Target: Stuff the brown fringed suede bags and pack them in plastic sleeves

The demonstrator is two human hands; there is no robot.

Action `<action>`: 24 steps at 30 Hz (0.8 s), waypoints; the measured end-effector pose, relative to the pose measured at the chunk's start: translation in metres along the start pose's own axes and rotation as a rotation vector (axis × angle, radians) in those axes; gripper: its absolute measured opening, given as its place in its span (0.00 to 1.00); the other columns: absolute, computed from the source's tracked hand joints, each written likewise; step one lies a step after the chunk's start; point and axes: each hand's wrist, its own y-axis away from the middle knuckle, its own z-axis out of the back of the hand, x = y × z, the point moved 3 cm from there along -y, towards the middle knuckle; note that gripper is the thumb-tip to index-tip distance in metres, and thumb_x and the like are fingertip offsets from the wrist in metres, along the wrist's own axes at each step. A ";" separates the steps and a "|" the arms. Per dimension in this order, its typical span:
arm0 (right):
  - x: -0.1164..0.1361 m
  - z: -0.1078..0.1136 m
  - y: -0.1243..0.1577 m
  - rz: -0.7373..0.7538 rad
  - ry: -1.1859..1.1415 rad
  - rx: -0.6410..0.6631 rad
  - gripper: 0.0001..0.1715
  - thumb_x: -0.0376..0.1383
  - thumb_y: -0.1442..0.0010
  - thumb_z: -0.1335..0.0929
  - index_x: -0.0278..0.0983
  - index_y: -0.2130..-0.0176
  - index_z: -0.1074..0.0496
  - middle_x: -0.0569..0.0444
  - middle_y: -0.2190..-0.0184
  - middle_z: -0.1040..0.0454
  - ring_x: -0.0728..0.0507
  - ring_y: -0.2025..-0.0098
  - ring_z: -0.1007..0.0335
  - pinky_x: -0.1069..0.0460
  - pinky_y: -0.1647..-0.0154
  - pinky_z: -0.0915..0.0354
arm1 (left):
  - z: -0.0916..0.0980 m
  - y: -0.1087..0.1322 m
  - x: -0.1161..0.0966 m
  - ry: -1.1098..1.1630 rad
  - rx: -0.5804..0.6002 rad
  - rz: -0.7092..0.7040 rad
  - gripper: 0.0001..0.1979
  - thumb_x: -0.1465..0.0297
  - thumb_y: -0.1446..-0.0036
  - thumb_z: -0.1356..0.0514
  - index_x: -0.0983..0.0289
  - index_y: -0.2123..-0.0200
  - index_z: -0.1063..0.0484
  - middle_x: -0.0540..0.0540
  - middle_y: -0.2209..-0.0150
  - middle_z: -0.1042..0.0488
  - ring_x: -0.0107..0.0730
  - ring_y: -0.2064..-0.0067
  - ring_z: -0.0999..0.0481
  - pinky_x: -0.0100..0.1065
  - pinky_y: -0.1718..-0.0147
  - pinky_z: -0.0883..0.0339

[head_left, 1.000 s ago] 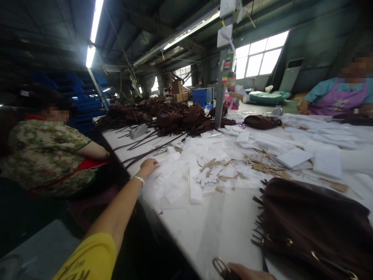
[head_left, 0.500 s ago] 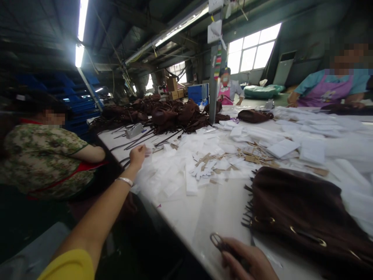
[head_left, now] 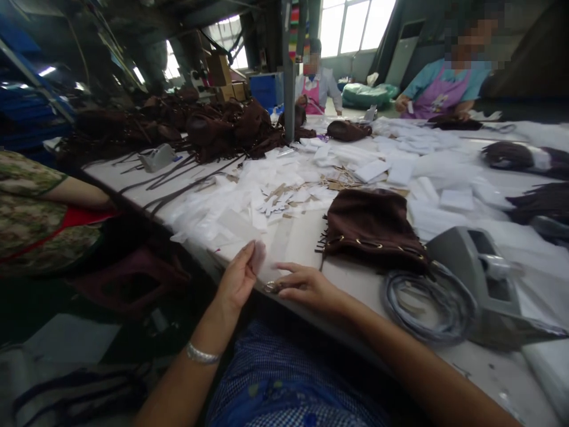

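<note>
In the head view, the grip of the left hand is pinched: thumb and fingers hold a thin pale sheet above the near edge of the counter. The sheet is blurred, but its long axis seems to rise steeply. It lies to the left of the right hand and slightly farther from the body; the left hand is nearer, since it carries it. The grip of the right hand is closed around a metal-looped tool, its loop pointing toward the left hand, with a gap between.

As for containers, a brown fringed bag lies on the counter, beyond the right forearm; its inside is hidden. Far behind stand a blue box and a green sack, whose contents I cannot tell.
</note>
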 end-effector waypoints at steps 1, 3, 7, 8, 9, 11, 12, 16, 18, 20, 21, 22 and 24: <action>-0.003 -0.001 0.000 -0.024 -0.030 -0.002 0.19 0.45 0.41 0.28 0.37 0.54 0.20 0.46 0.46 0.26 0.39 0.43 0.30 0.48 0.44 0.35 | -0.002 0.003 -0.002 0.048 -0.011 -0.015 0.06 0.80 0.38 0.41 0.68 0.63 0.24 0.53 0.67 0.18 0.23 0.66 0.19 0.23 0.60 0.23; -0.010 -0.004 0.001 -0.088 -0.079 -0.023 0.20 0.46 0.41 0.28 0.36 0.54 0.20 0.49 0.56 0.21 0.42 0.53 0.25 0.50 0.51 0.32 | -0.002 0.007 -0.009 0.118 -0.003 -0.083 0.07 0.79 0.36 0.43 0.68 0.62 0.25 0.53 0.65 0.18 0.24 0.64 0.18 0.25 0.58 0.24; -0.019 -0.007 0.001 -0.158 -0.128 -0.052 0.21 0.47 0.41 0.29 0.33 0.57 0.20 0.53 0.71 0.23 0.48 0.69 0.30 0.54 0.67 0.34 | 0.010 0.022 0.002 0.012 0.172 -0.033 0.13 0.64 0.34 0.42 0.67 0.56 0.24 0.59 0.57 0.19 0.32 0.56 0.19 0.33 0.53 0.25; -0.020 -0.007 0.001 -0.159 -0.142 -0.054 0.21 0.47 0.41 0.29 0.33 0.57 0.20 0.54 0.72 0.24 0.49 0.71 0.31 0.55 0.68 0.36 | 0.015 0.027 0.011 -0.061 0.236 0.040 0.16 0.60 0.36 0.41 0.68 0.56 0.24 0.61 0.55 0.20 0.34 0.55 0.20 0.35 0.53 0.25; -0.019 -0.007 0.001 -0.153 -0.157 -0.051 0.21 0.47 0.41 0.29 0.33 0.57 0.20 0.54 0.72 0.24 0.49 0.72 0.32 0.55 0.69 0.36 | 0.019 0.033 0.020 -0.130 0.291 0.107 0.18 0.58 0.38 0.39 0.69 0.56 0.23 0.62 0.54 0.20 0.37 0.54 0.20 0.37 0.52 0.25; -0.018 -0.007 0.002 -0.139 -0.176 -0.035 0.21 0.47 0.40 0.29 0.33 0.57 0.20 0.54 0.71 0.23 0.48 0.70 0.31 0.54 0.66 0.36 | 0.028 0.044 0.035 -0.223 0.352 0.158 0.17 0.61 0.42 0.34 0.69 0.57 0.22 0.62 0.54 0.21 0.38 0.53 0.21 0.38 0.49 0.27; -0.017 -0.007 0.002 -0.137 -0.179 -0.023 0.21 0.47 0.40 0.29 0.33 0.57 0.20 0.53 0.70 0.23 0.48 0.69 0.31 0.54 0.65 0.36 | 0.031 0.048 0.039 -0.250 0.362 0.141 0.15 0.64 0.45 0.32 0.68 0.58 0.22 0.61 0.54 0.20 0.37 0.53 0.21 0.38 0.49 0.28; -0.015 -0.009 0.002 -0.153 -0.180 0.007 0.22 0.48 0.41 0.29 0.33 0.57 0.20 0.53 0.69 0.23 0.48 0.70 0.32 0.54 0.66 0.35 | 0.032 0.052 0.041 -0.311 0.343 0.047 0.13 0.67 0.50 0.28 0.68 0.63 0.20 0.58 0.59 0.19 0.33 0.58 0.21 0.33 0.53 0.27; -0.013 -0.010 0.002 -0.146 -0.198 0.002 0.21 0.47 0.40 0.30 0.33 0.58 0.21 0.53 0.68 0.23 0.49 0.70 0.32 0.54 0.67 0.35 | 0.031 0.048 0.038 -0.297 0.294 0.013 0.14 0.67 0.52 0.27 0.69 0.64 0.20 0.58 0.62 0.18 0.32 0.60 0.20 0.31 0.55 0.26; -0.012 -0.011 0.002 -0.142 -0.241 -0.006 0.20 0.47 0.39 0.30 0.33 0.58 0.22 0.53 0.67 0.23 0.49 0.70 0.31 0.55 0.69 0.36 | 0.031 0.043 0.034 -0.247 0.205 -0.035 0.14 0.68 0.53 0.27 0.69 0.64 0.20 0.57 0.63 0.18 0.31 0.61 0.20 0.30 0.57 0.25; -0.012 -0.011 0.002 -0.143 -0.268 -0.014 0.20 0.47 0.38 0.31 0.33 0.58 0.23 0.52 0.66 0.23 0.50 0.70 0.31 0.56 0.70 0.36 | 0.032 0.040 0.033 -0.213 0.153 -0.057 0.13 0.69 0.53 0.27 0.68 0.64 0.21 0.56 0.63 0.18 0.31 0.62 0.19 0.30 0.58 0.25; -0.013 -0.011 0.003 -0.146 -0.291 -0.024 0.20 0.48 0.38 0.31 0.34 0.57 0.24 0.52 0.64 0.23 0.50 0.70 0.30 0.56 0.71 0.37 | 0.034 0.038 0.031 -0.179 0.104 -0.075 0.12 0.70 0.52 0.27 0.67 0.64 0.21 0.55 0.63 0.18 0.30 0.62 0.19 0.30 0.58 0.25; -0.013 -0.011 0.003 -0.165 -0.296 -0.047 0.21 0.49 0.37 0.32 0.35 0.56 0.26 0.52 0.64 0.24 0.50 0.70 0.30 0.57 0.72 0.38 | 0.036 0.035 0.030 -0.123 0.033 -0.097 0.11 0.73 0.52 0.28 0.66 0.64 0.23 0.54 0.63 0.18 0.29 0.62 0.19 0.31 0.58 0.24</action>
